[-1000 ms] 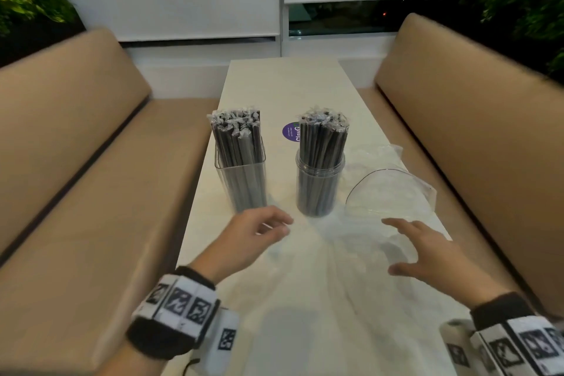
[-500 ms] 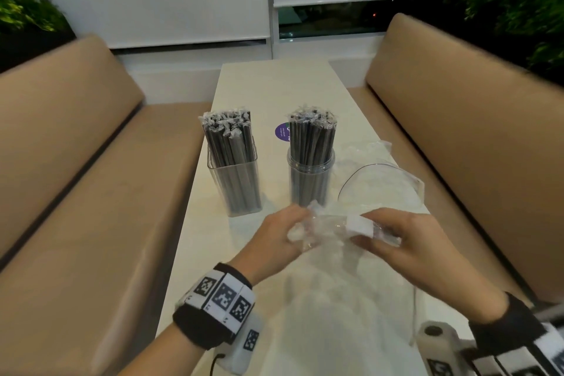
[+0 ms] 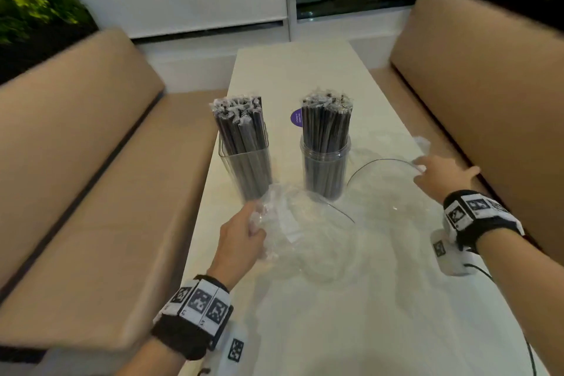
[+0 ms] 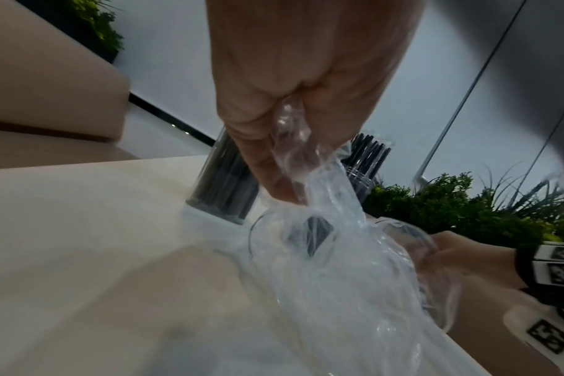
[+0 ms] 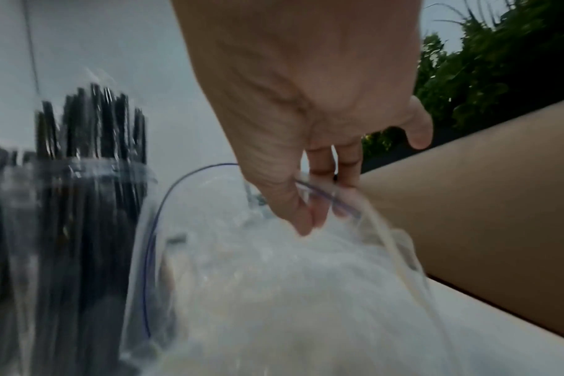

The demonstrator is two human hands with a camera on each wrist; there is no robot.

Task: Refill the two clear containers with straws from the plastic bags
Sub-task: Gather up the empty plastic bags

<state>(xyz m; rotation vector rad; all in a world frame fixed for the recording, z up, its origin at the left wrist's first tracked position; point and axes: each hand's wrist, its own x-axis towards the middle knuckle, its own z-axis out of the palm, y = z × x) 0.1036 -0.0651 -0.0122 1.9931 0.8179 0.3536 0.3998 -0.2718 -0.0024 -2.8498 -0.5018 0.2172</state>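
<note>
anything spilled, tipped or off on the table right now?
Nothing stands out. Both containers, square and round, stand upright and packed with straws, none loose on the table. Left hand grips one empty bag; right hand pinches the other bag's rim.

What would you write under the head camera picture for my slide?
Two hands, left hand and right hand, each gripping an empty plastic bag beside two containers full of straws.
</note>
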